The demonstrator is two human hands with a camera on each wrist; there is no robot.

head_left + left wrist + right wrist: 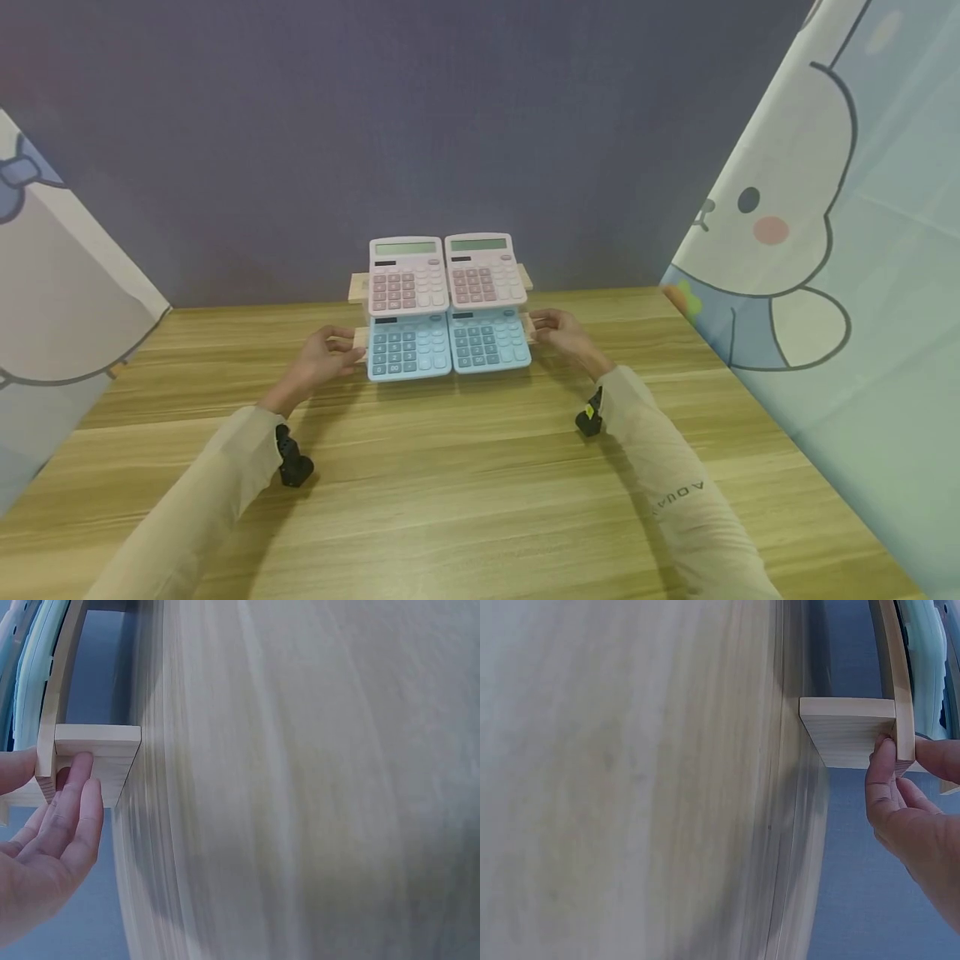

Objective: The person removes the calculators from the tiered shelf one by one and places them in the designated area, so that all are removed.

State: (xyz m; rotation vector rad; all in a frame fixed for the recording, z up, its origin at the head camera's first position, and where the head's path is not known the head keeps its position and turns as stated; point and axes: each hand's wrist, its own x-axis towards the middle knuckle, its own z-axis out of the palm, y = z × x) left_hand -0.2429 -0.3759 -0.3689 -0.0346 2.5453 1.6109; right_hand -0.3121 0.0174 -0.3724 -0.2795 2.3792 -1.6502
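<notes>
A two-tier wooden rack (358, 287) stands near the back of the table. Two pink calculators (408, 279) (486, 271) lie side by side on its upper tier. Below them are two blue calculators (409, 348) (489, 342), their top edges covered by the pink ones. My left hand (324, 360) grips the left end of the lower shelf board (51, 742), thumb above and fingers beneath. At the opposite end, my right hand (564, 333) pinches the same board (902, 697) between thumb and fingers. A wooden leg (847, 727) of the rack stands beside those fingers.
The wood-grain table (465, 483) extends forward from the rack. A dark blue panel (420, 117) rises behind it. Cartoon-printed sheets (795, 217) (60, 275) hang at both sides. Each wrist carries a small black camera (294, 462) (589, 419).
</notes>
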